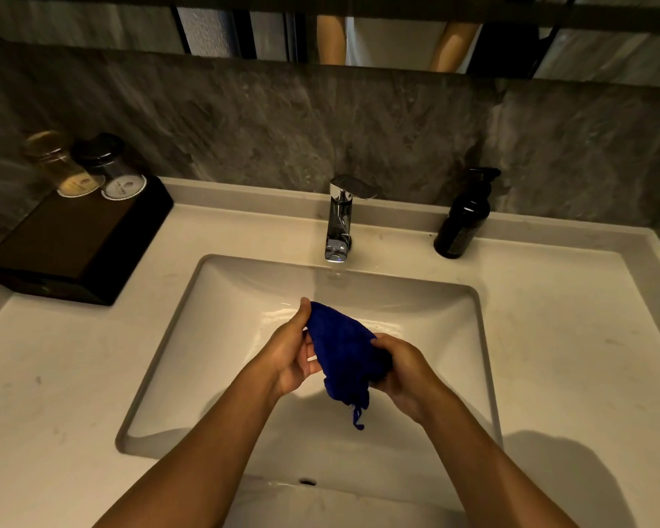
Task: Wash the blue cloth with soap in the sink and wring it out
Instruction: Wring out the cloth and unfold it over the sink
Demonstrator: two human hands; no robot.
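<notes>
The blue cloth [343,354] is bunched between both hands above the white sink basin [214,337], with a loose corner and thread hanging down. My left hand [292,354] holds its left edge, thumb up along the top corner. My right hand [402,369] grips the cloth's right side with curled fingers. The chrome faucet [340,219] stands behind the basin; no stream of water shows from it. A dark soap pump bottle [463,217] stands on the counter at the back right.
A dark box [73,245] sits on the counter at the left with two upturned glasses [88,165] on it. The white counter [572,337] spreads on both sides of the basin. A mirror above the stone backsplash reflects my arms.
</notes>
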